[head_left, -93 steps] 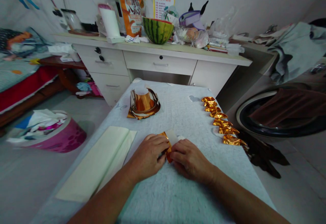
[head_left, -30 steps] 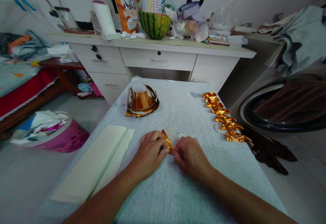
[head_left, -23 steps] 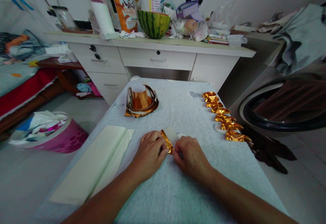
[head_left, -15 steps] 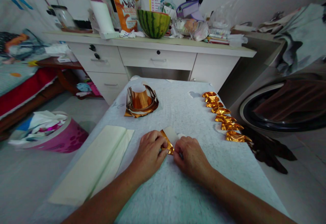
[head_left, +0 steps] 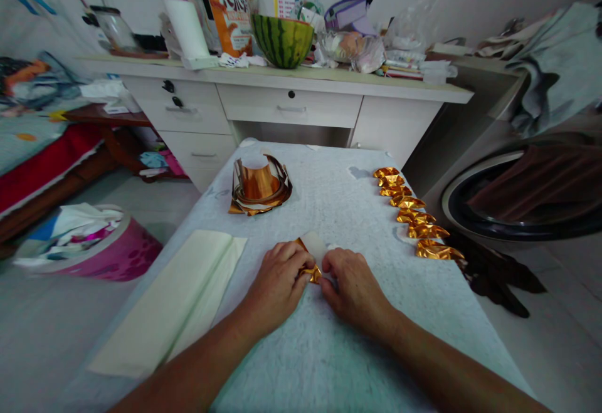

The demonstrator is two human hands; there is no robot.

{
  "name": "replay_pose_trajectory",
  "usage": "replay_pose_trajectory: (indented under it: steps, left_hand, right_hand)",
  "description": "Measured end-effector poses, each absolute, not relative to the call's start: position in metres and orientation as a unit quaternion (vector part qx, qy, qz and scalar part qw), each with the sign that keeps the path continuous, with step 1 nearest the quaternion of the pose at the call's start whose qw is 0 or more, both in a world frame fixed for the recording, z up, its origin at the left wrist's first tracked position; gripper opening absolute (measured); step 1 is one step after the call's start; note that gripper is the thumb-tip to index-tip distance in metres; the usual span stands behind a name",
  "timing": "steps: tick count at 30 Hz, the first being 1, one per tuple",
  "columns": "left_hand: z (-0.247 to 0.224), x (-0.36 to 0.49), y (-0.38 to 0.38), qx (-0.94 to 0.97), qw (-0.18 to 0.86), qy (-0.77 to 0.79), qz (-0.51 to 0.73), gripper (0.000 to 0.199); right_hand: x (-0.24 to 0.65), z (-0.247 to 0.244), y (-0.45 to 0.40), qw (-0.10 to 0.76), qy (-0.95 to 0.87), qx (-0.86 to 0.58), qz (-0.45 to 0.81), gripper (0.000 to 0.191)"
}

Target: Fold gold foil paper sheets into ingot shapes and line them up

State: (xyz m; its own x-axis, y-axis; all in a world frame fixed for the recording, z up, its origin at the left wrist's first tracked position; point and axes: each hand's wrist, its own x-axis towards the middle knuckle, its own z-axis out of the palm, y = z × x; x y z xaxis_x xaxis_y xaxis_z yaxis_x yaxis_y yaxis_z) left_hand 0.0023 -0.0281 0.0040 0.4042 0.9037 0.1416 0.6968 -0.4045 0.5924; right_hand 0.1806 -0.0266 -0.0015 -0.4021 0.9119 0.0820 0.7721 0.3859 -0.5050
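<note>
Between my hands, low over the cloth-covered table, is a sheet of gold foil paper with a pale back, partly folded. My left hand pinches its left side between thumb and curled fingers. My right hand is curled at the sheet's right edge, its fingertips pressing on the paper; part of the sheet is hidden under the fingers. A curled stack of gold foil sheets stands farther back on the left. Several folded gold foil pieces form a row along the right edge.
Pale folded paper lies at the table's left. Behind is a white desk bearing a cut watermelon and bags. A pink bin stands on the floor at left; a washing machine is at right.
The lower part of the gold sheet is folded over more and shows less foil. My right thumb and fingers have shifted slightly up along its right edge. My left hand stays nearly in place.
</note>
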Motion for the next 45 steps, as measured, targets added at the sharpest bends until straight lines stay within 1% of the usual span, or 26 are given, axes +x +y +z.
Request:
replay_pose_trajectory:
  steps: [9, 16, 26, 33, 38, 45]
  left_hand:
    - [0.002, 0.005, -0.028, 0.800, 0.227, 0.507, 0.225, 0.012]
    - [0.002, 0.005, -0.030, 0.791, 0.198, 0.537, 0.214, 0.015]
    - [0.002, 0.005, -0.029, 0.798, 0.188, 0.533, 0.211, 0.009]
    - [-0.005, 0.004, -0.030, 0.801, 0.178, 0.534, 0.203, 0.009]
    - [-0.005, 0.004, -0.030, 0.801, 0.184, 0.534, 0.200, 0.011]
    - [0.001, 0.000, -0.026, 0.808, 0.218, 0.515, 0.184, 0.018]
  right_hand:
    - [0.180, -0.001, -0.027, 0.172, -0.814, -0.518, 0.200, 0.011]
    - [0.180, 0.000, -0.027, 0.175, -0.819, -0.507, 0.202, 0.011]
    - [0.181, -0.001, -0.026, 0.165, -0.819, -0.509, 0.207, 0.012]
    - [0.174, 0.005, -0.028, 0.137, -0.827, -0.522, 0.160, 0.005]
    - [0.170, 0.003, -0.029, 0.122, -0.831, -0.530, 0.114, 0.012]
    - [0.169, 0.002, -0.030, 0.110, -0.835, -0.531, 0.093, 0.014]
